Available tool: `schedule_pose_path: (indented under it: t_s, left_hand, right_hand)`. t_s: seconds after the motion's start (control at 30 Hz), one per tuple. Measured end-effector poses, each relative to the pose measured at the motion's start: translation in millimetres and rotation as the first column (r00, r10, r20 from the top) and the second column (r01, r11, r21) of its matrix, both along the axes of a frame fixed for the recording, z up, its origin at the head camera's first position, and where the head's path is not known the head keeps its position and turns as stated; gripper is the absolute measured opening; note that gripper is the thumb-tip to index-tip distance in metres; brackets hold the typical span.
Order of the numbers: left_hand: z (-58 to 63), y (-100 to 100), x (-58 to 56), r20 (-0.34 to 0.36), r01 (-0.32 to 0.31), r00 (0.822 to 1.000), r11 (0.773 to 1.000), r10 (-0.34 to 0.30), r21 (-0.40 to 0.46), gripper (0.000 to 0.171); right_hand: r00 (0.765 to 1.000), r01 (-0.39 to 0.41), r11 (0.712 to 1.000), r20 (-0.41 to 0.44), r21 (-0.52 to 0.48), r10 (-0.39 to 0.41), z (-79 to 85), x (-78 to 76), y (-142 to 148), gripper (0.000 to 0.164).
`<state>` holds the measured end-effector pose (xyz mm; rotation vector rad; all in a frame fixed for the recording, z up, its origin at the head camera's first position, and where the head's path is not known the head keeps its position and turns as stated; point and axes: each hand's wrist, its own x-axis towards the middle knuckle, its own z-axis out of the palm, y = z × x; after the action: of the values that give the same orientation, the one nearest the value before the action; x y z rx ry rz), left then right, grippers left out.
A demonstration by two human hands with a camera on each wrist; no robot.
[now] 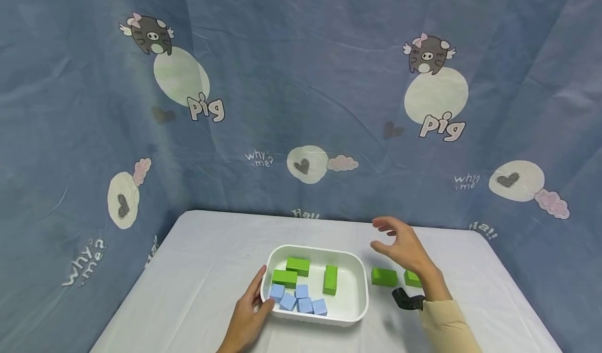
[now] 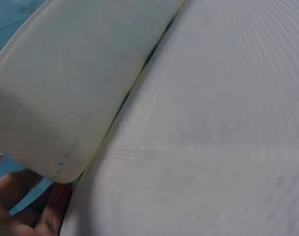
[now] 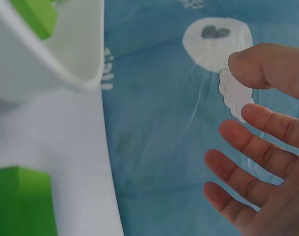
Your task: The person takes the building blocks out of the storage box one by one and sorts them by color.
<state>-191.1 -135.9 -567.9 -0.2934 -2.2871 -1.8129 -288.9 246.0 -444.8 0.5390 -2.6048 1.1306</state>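
A white plastic tub (image 1: 349,290) with rounded corners stands on the table. My left hand (image 1: 248,315) holds its near left side, thumb at the rim and fingers along the outer wall. The left wrist view shows those fingers (image 2: 56,206) by the tub's corner. Three green blocks lie inside, one of them the upright-looking green block (image 1: 331,280) near the middle. Several light blue cubes (image 1: 304,305) are grouped along the near left. My right hand (image 1: 403,246) is raised over the table right of the tub, fingers spread from the thumb, holding nothing.
Two more green blocks rest on the table right of the tub: a green block (image 1: 384,277) close to it and another green block (image 1: 412,279) partly hidden by the right wrist. A white cloth (image 1: 211,259) covers the table. Behind hangs a blue printed curtain (image 1: 301,81).
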Motion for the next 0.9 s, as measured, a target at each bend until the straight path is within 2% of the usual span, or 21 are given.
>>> schedule_pose_path:
  t_s: [0.33, 0.53, 0.9]
  left_hand:
    - [0.3, -1, -1.8, -0.039, -0.001, 0.999, 1.0, 0.001, 0.003, 0.076]
    - [1.2, -2, -1.5, -0.016, -0.006, 1.0, 1.0, 0.006, 0.003, 0.076]
    - [2.2, -1, 0.7, 0.022, -0.022, 1.0, 1.0, 0.022, -0.009, 0.075]
  right_hand:
    - [0.997, -0.061, 0.998, -0.042, -0.006, 0.061, 6.9, -8.7, -27, 0.049]
    - [0.993, -0.113, 0.994, -0.015, -0.009, 0.113, 9.4, -10.6, -45, 0.051]
    - [0.983, -0.172, 0.985, 0.053, -0.03, 0.174, 0.5, -10.4, -69, 0.049]
